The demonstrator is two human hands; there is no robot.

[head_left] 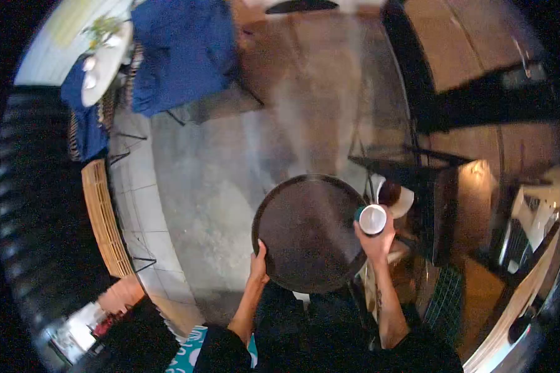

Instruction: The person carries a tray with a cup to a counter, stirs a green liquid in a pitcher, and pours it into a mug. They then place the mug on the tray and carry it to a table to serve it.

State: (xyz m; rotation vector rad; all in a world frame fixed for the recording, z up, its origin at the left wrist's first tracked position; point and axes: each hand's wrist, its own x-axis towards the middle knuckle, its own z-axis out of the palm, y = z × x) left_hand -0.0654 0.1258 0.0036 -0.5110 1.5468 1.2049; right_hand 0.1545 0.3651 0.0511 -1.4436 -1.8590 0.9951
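Below center, a round tray (308, 233), dark brown, smooth and flat, with a thin raised rim. At its lower left rim, the left hand (259, 266), closed on the edge, thumb on top, other fingers hidden beneath. Just beyond the right rim, the right hand (377, 241), curled narrow around a cup (373, 219), round-mouthed, pale inside, dark green outside; base hidden, contents hard to make out, contact with the tray impossible to tell. Upper left, blue fabric (183, 56), and a pale oval table (111, 67) with a blurred plant (103, 30). Far left, a slatted wooden piece (104, 217), curved by the lens. Open room over grey floor (205, 186) ahead and to the left; close on the right, dark furniture (440, 205), partly in shadow.
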